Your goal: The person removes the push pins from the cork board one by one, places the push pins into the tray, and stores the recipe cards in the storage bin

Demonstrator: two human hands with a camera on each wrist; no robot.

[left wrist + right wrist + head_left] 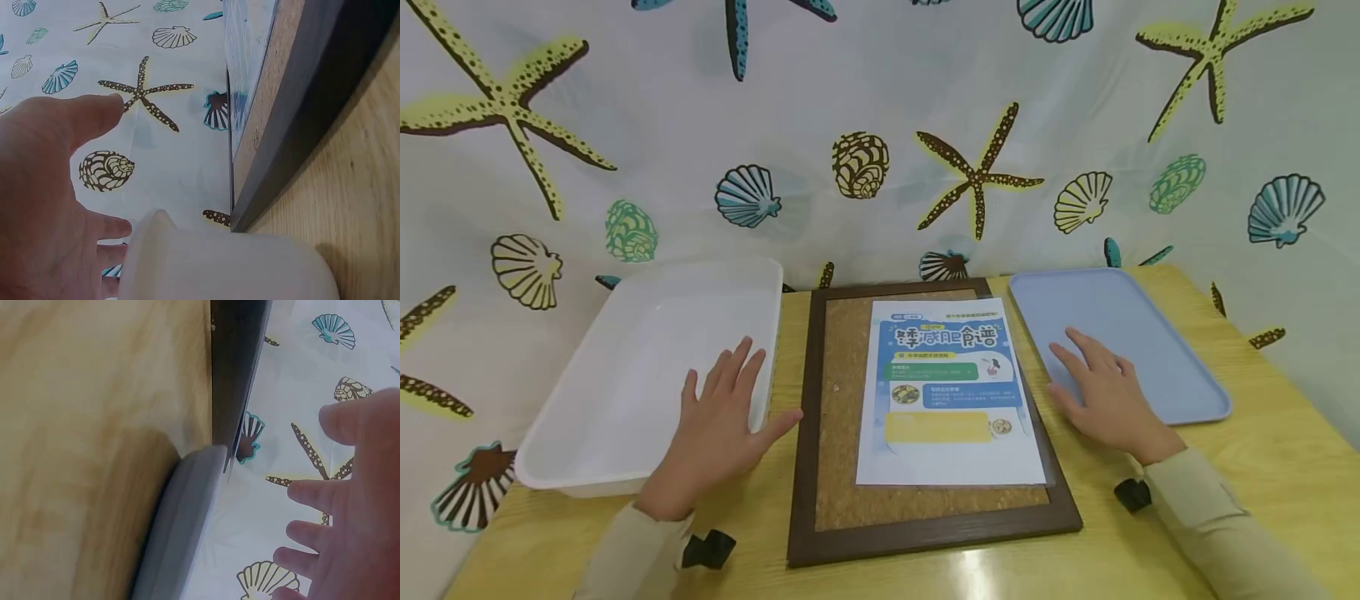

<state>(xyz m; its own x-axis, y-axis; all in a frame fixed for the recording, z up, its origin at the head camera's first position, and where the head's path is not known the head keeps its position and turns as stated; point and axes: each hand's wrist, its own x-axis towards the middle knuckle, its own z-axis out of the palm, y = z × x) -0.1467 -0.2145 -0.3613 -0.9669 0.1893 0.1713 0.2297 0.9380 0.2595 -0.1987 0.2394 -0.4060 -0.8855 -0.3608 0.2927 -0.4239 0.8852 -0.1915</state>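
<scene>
My left hand (pixel 715 425) has its fingers spread over the right side of a white plastic tray (pixel 647 350), thumb pointing toward the board. My right hand (pixel 1105 396), fingers apart, is over the left edge of a flat blue tray (pixel 1120 333). Both hands hold nothing. Between them lies a cork board (pixel 842 450) with a dark brown frame (pixel 925 537). On its cork rests a printed sheet (pixel 951 392) with blue, green and yellow blocks and Chinese lettering. In the left wrist view, the hand (pixel 50 187) shows beside the white tray's rim (pixel 231 262).
Everything stands on a light wooden table (pixel 1262 467). Behind it hangs a white cloth (pixel 805 225) printed with starfish and shells, close to the back edges of the trays and board. A small black device (pixel 707 550) sits at the left wrist, another (pixel 1132 495) at the right.
</scene>
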